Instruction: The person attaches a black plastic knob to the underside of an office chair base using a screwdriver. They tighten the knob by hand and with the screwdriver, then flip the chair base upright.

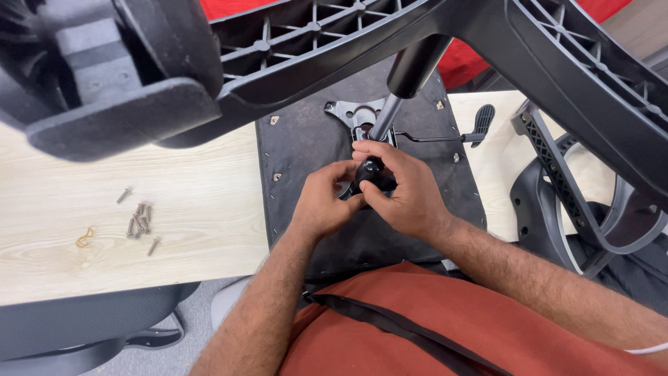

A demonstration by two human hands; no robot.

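An upturned chair seat (306,150) with black fabric lies on a pale wooden table (195,209). A black metal mechanism plate (348,111) is fixed to it, with a lever and paddle handle (480,122). A gas lift cylinder (390,111) rises from the plate to a black five-star chair base (334,42) looming close above. My right hand (407,191) is wrapped around the cylinder's lower end. My left hand (323,202) pinches the same spot beside it.
Several loose screws (139,221) and a yellow rubber band (84,239) lie on the table at left. A caster wheel (104,76) fills the upper left. Black armrest frames (563,202) lie at right. A mesh chair back (83,320) sits below the table edge.
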